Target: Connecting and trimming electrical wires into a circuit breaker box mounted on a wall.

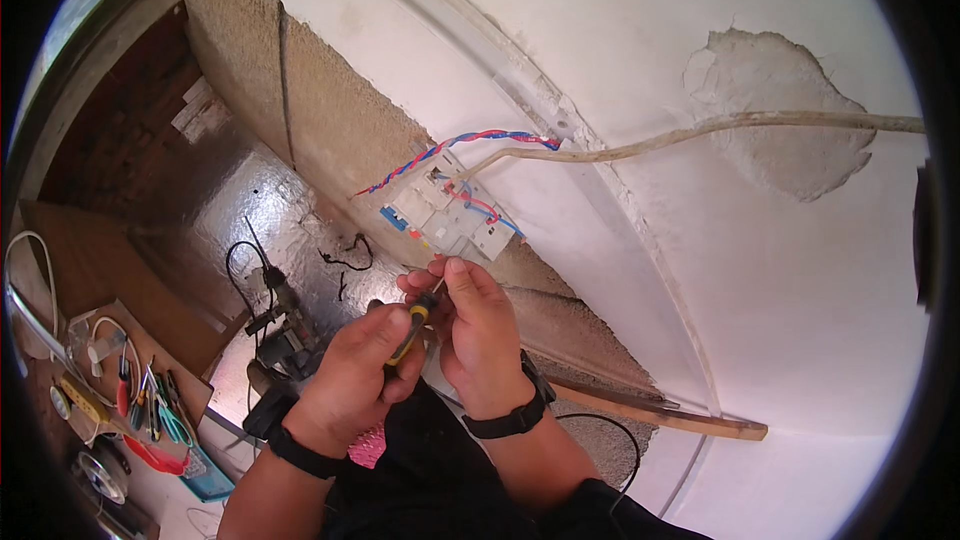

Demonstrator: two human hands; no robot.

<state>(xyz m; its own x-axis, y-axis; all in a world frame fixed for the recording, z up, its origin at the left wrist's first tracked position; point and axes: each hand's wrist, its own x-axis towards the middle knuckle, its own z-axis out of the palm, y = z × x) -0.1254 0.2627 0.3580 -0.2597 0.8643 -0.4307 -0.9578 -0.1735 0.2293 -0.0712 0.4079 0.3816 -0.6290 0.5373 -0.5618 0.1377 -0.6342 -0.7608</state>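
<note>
A screwdriver [412, 328] with a yellow and black handle is gripped in my left hand [350, 365], its shaft slanting up to the right. My right hand [478, 325] is closed beside it, thumb and fingertips pinched near the shaft's end. Whatever small thing those fingertips hold is too small to make out. Just beyond them, a white electrical box [450, 205] hangs against the wall, with short red and blue wires [480, 205] on its face. A twisted red and blue wire pair [470, 137] and a beige cable [600, 153] run to it.
White wall with a patched area [780, 115] rises at right. A wooden strip [680, 422] runs along its lower part. On the left, a small table [190, 390] carries pliers and other hand tools. A dark power tool [285, 315] with a cord stands on the floor.
</note>
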